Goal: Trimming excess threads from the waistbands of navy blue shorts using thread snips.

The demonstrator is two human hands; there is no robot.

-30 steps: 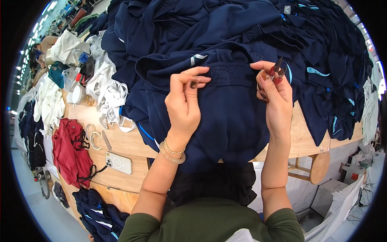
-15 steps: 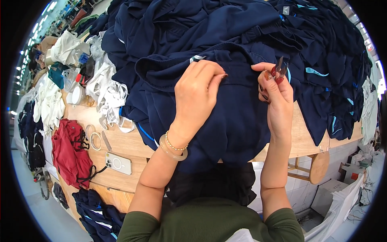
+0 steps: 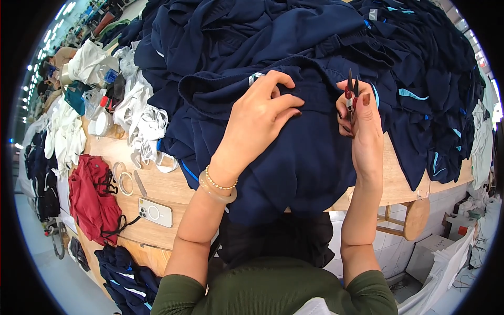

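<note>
A navy garment [image 3: 294,163] with a gathered elastic waistband lies in front of me, its near end hanging over the table edge. My left hand [image 3: 260,115] is over the waistband, thumb and index finger parted, with nothing visible between them. A small pale label [image 3: 255,79] shows on the band beside its knuckles. My right hand [image 3: 362,118] grips small thread snips [image 3: 350,100] at the right of the waistband. The blades point away from me and stand slightly apart.
More navy garments [image 3: 252,26] are heaped behind and to the right. White cloth pieces [image 3: 142,115], a red garment [image 3: 92,197], a phone [image 3: 155,212] and rings [image 3: 125,184] lie on the wooden table [image 3: 168,236] at left. A wooden stool [image 3: 415,218] stands below right.
My left hand has loosened its pinch at the waistband, its thumb and index finger now apart. My right hand has turned the snips, whose blades now show more plainly.
</note>
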